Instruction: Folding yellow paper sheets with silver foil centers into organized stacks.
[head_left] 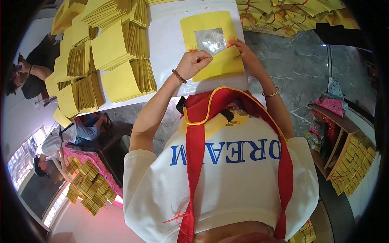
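Note:
A yellow paper sheet (pixel 208 21) with a shiny silver foil square (pixel 212 39) at its middle lies on the white-covered table before me. Its near part is folded up as a flap (pixel 221 65) that overlaps the foil's lower edge. My left hand (pixel 195 64) is closed in a pinch at the left end of the flap's edge, with a brown bead bracelet on that wrist. At the right end, my right hand (pixel 248 56) grips the flap and the sheet's edge, fingers bent around it. Part of the foil is hidden under the flap.
Stacks of folded yellow paper (pixel 115 44) crowd the table's left side. The white tabletop (pixel 166 20) ends just before my red apron (pixel 202 105). Bundled yellow paper (pixel 291 14) lies beyond the table's right edge. Other people (pixel 79 135) are at the left.

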### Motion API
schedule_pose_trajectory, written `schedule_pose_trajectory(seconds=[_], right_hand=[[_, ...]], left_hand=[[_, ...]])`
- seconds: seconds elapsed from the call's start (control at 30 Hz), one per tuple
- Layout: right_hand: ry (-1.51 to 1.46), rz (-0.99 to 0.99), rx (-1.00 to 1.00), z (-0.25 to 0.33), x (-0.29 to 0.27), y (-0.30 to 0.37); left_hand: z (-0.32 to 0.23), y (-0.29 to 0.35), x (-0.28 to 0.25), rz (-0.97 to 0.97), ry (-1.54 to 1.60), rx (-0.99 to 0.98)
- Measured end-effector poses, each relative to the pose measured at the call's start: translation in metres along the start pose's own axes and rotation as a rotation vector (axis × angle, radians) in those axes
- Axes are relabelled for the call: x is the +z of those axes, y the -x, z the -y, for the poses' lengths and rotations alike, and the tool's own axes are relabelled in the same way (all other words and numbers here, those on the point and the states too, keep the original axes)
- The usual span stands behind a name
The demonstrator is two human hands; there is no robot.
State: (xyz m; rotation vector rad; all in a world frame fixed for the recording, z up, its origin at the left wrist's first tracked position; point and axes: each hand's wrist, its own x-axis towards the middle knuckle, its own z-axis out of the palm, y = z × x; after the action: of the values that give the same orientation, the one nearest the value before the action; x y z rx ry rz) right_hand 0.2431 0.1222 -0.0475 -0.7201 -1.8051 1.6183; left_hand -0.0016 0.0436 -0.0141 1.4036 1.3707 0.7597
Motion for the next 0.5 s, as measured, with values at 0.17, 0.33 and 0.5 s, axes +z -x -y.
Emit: schedule_pose_trajectory(seconds=[0.17, 0.33, 0.5], right_hand=[[0.018, -0.03, 0.052, 0.005, 0.003, 0.002], [0.209, -0.082, -0.004, -0.005, 0.007, -0.001], [0.255, -0.099, -0.01, -0.003, 0.008, -0.001]], left_hand=[[0.002, -0.005, -0.002, -0.043, 0.054, 0.042], [0.003, -0.009, -0.004, -0.017, 0.091, -0.04], [-0.021, -0.004, 0.005, -0.083, -0.071, 0.246]])
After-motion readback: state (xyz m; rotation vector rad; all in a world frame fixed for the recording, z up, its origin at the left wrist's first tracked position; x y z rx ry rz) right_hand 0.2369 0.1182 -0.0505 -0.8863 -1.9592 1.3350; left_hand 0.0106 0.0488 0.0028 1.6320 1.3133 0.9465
